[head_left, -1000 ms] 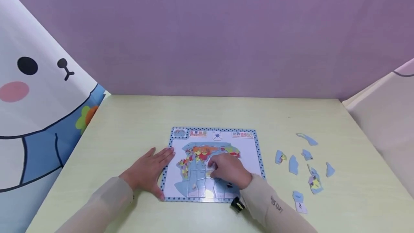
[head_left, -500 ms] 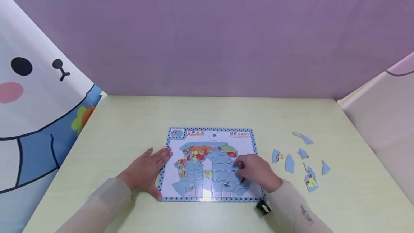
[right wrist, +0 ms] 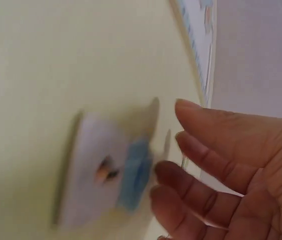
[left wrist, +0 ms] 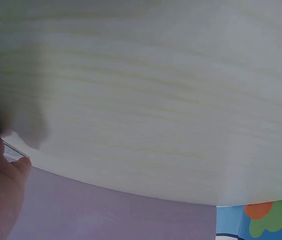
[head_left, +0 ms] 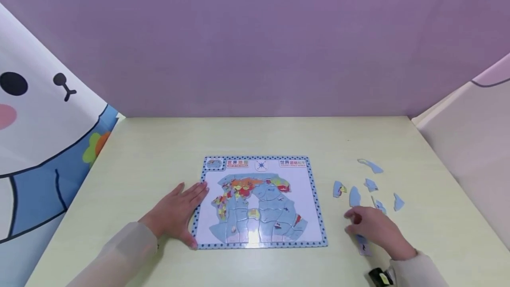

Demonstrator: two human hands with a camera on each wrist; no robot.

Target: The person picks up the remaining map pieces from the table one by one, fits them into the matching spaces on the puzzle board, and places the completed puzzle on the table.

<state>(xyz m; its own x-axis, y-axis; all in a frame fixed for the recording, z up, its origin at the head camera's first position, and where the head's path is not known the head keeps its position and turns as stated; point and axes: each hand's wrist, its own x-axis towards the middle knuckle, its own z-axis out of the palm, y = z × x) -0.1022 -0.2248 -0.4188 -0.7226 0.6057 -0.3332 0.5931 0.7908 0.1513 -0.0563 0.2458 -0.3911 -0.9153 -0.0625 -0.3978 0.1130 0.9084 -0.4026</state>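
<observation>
A world-map puzzle board point(head_left: 303, 185) with a dotted blue border lies flat on the table, its middle filled with joined blue and coloured pieces. My left hand point(head_left: 175, 211) rests spread along the board's left edge; part of it shows in the left wrist view. To the right of the board, my right hand point(head_left: 376, 230) hovers over the loose pieces, thumb and fingers apart with nothing between them. Just below its fingers is a white-and-blue puzzle piece point(right wrist: 103, 175), partly covered by the hand in the head view. A blue puzzle piece point(head_left: 354, 196) lies just beyond the fingertips.
Several more loose pieces are scattered on the right of the table point(head_left: 159, 145), among them a curved blue piece point(head_left: 371, 165) and a small pointed piece point(head_left: 398, 202). A purple backdrop point(head_left: 255, 48) stands behind the table, with a bear-printed cloth point(head_left: 48, 136) at the left.
My right hand has moved from the middle of the board rightward, off it and over the loose pieces. The left hand keeps its place on the board's edge. The view has shifted slightly.
</observation>
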